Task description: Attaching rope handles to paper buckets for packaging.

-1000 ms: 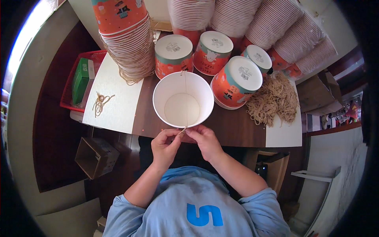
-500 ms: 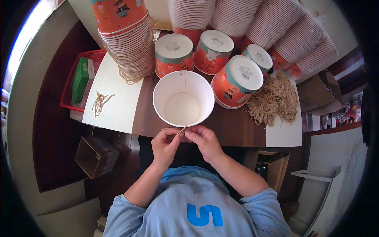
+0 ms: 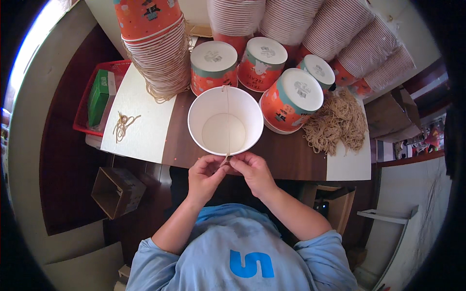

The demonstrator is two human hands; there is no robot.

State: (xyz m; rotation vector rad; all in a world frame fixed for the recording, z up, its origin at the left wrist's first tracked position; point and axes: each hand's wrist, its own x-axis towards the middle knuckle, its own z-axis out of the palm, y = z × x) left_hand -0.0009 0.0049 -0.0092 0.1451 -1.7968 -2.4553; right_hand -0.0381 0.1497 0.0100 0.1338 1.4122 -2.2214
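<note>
In front of me a white-lined paper bucket [image 3: 199,119] stands mouth up at the table's near edge. A thin tan cord [image 3: 228,116] runs across its mouth from the far rim to the near rim. At the near rim, my left hand [image 3: 208,173] and my right hand [image 3: 250,169] meet, both closed, pinching the cord's end between thumbs and fingertips. The fingers behind the rim are partly hidden. Beyond and to the right, several orange buckets, such as this upside-down one [image 3: 291,99], rest with their bases up.
A tall stack of nested buckets [image 3: 155,58] draped with cords stands at the left. Wrapped bucket stacks [image 3: 335,29] lean along the back. A heap of tan cords [image 3: 337,123] lies at the right, a small bundle of cords [image 3: 124,125] at the left. A red crate [image 3: 82,111] sits beside the table.
Both hands stay at the near rim. The thumbs and fingertips have shifted slightly around the cord's end. The bucket has not visibly moved.
</note>
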